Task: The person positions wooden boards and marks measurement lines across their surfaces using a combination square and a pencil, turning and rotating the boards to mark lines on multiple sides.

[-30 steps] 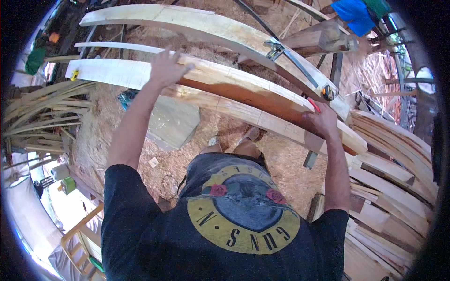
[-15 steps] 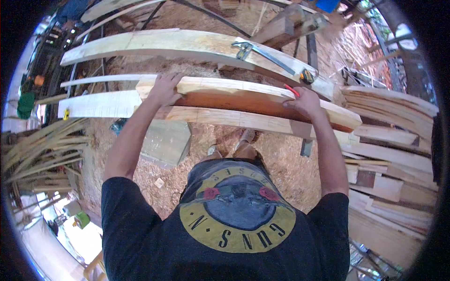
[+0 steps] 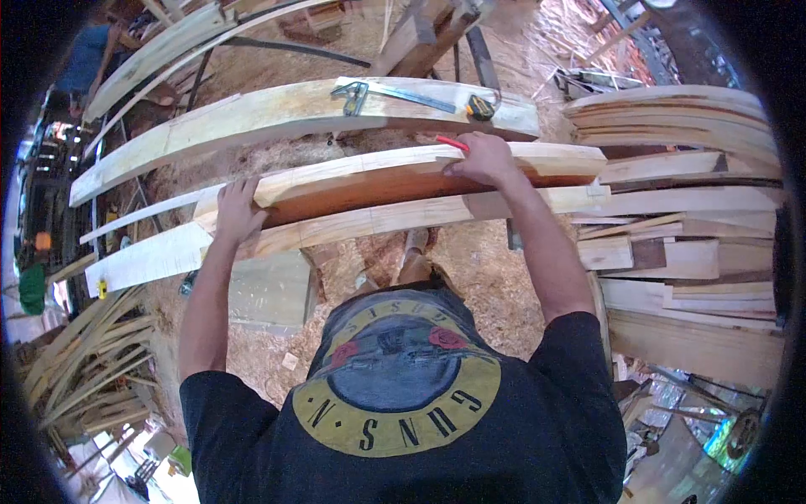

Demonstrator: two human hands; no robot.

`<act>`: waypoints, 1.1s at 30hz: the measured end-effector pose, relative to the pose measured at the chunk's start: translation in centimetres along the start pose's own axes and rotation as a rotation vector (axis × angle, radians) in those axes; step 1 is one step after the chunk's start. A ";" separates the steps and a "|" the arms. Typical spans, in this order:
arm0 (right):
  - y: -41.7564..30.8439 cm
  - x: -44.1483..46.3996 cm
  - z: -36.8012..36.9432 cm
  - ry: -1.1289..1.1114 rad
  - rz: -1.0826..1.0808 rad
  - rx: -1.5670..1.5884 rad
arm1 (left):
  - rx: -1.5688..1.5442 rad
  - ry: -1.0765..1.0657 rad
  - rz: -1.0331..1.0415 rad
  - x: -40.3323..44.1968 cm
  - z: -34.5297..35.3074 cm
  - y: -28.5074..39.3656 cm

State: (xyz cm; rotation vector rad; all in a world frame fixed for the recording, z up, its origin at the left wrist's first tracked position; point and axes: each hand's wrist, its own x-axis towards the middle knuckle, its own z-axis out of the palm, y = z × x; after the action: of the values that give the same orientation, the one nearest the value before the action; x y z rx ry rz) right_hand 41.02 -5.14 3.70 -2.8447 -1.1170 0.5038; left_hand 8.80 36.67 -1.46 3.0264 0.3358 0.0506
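A thick curved wooden beam (image 3: 369, 168) with a reddish-brown side rests over a long pale plank (image 3: 395, 214). My left hand (image 3: 240, 212) grips the beam near its left end, fingers over the top edge. Toward its right part, my right hand (image 3: 484, 160) is closed on the beam and also holds a red pencil-like tool (image 3: 452, 143), which points up and left. Behind lies another curved beam (image 3: 243, 120) carrying a combination square (image 3: 395, 97) and a yellow-black tape measure (image 3: 480, 107).
Stacked boards (image 3: 697, 202) fill the right side. Thin wooden strips (image 3: 92, 361) lie at the left. A small yellow object (image 3: 102, 288) sits on the left plank end. A flat grey panel (image 3: 270, 290) lies on the shavings-covered floor.
My left hand came down from above the beam and took hold of it. The view has turned, so the beams appear tilted the other way. The red tool remains in my right hand.
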 end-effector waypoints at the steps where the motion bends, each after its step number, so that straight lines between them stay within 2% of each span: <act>1: 0.4 0.1 0.4 0.040 -0.021 0.018 | -0.010 0.003 0.001 0.0 -0.1 0.1; 7: 0.7 0.4 1.1 0.071 -0.037 0.013 | -0.018 0.026 0.018 0.1 0.2 -0.2; 9: 1.2 0.7 1.4 0.044 -0.040 0.000 | -0.017 -0.051 -0.038 0.2 -0.4 0.4; 14: 0.8 0.2 0.6 0.025 -0.011 0.009 | -0.030 0.026 0.010 0.3 0.6 -0.2; 25: 1.2 0.2 1.3 0.099 -0.050 -0.001 | -0.022 0.028 -0.002 0.3 0.0 0.4; 33: 0.6 0.0 0.8 0.071 -0.016 -0.002 | -0.050 0.017 -0.004 0.3 -0.2 0.4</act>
State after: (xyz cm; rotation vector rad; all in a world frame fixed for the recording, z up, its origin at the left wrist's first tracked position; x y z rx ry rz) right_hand 41.17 -5.67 2.84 -2.8288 -1.1275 0.3972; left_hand 9.13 36.38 -1.24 2.9769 0.3369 0.0836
